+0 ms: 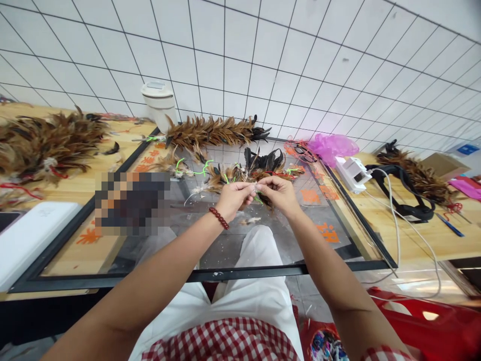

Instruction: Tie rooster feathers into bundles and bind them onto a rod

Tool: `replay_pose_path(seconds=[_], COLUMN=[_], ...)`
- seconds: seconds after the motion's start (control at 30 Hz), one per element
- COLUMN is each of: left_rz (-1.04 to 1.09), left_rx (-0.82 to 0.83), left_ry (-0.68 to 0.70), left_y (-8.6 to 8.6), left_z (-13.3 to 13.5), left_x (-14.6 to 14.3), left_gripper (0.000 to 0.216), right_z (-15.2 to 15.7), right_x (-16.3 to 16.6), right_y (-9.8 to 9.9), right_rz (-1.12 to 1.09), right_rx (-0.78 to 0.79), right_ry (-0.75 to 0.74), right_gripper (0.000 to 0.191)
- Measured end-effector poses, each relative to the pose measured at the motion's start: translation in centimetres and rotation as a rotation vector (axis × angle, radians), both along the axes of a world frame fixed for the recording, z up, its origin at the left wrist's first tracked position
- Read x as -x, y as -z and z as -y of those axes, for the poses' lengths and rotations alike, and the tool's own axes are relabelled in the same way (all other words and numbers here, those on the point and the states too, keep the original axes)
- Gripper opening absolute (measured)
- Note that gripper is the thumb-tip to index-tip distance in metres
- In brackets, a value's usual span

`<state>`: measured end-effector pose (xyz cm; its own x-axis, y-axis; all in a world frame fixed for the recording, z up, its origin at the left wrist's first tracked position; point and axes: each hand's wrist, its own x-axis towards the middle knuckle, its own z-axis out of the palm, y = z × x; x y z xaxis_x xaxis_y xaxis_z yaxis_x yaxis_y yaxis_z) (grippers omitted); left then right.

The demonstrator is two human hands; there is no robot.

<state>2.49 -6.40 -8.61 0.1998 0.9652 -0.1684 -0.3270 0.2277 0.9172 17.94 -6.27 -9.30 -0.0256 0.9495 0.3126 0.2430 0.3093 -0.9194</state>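
Note:
My left hand, with a dark red bead bracelet on its wrist, meets my right hand above the glass-topped frame. Thumbs and fingers of both are pinched together at a small pale thing, too small to name. Dark feather tips and a bit of green string show just below the fingers. Right behind the hands lie loose brown feathers with bright green ties, and a bunch of black feathers. Small white scraps of fluff are on the glass.
A long brown feather garland lies along the back, beside a white canister. A feather heap is at left. Pink plastic bag, white plug adapter with cables, black head strap and blue pen are at right.

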Motion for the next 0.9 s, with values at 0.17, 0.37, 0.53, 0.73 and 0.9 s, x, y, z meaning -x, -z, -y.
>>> replay_pose_path(seconds=[0.17, 0.37, 0.53, 0.73, 0.9], left_rz=[-0.092, -0.126, 0.017, 0.121, 0.124], left_rx=[0.028, 0.024, 0.050, 0.044, 0.041], left_ry=[0.119, 0.177, 0.077, -0.064, -0.104], left_y=[-0.6, -0.9, -0.9, -0.5, -0.3], left_z=[0.4, 0.6, 0.3, -0.2, -0.3], left_x=[0.2, 0.2, 0.3, 0.5, 0.6], left_gripper=[0.017, 0.017, 0.018, 0.021, 0.018], right_z=[0.0, 0.2, -0.5, 0.0, 0.4], right_x=[-0.2, -0.9, -6.1, -9.8, -8.5], right_y=[-0.2, -1.1, -2.0, -1.9, -1.9], right_rz=[0.022, 0.187, 0.369, 0.857, 0.915], right_rx=[-0.063, -0.126, -0.077, 0.331, 0.423], right_ry=[-0.052, -0.187, 0.375, 0.291, -0.036], right_gripper=[0.025, 0.022, 0.020, 0.029, 0.014])
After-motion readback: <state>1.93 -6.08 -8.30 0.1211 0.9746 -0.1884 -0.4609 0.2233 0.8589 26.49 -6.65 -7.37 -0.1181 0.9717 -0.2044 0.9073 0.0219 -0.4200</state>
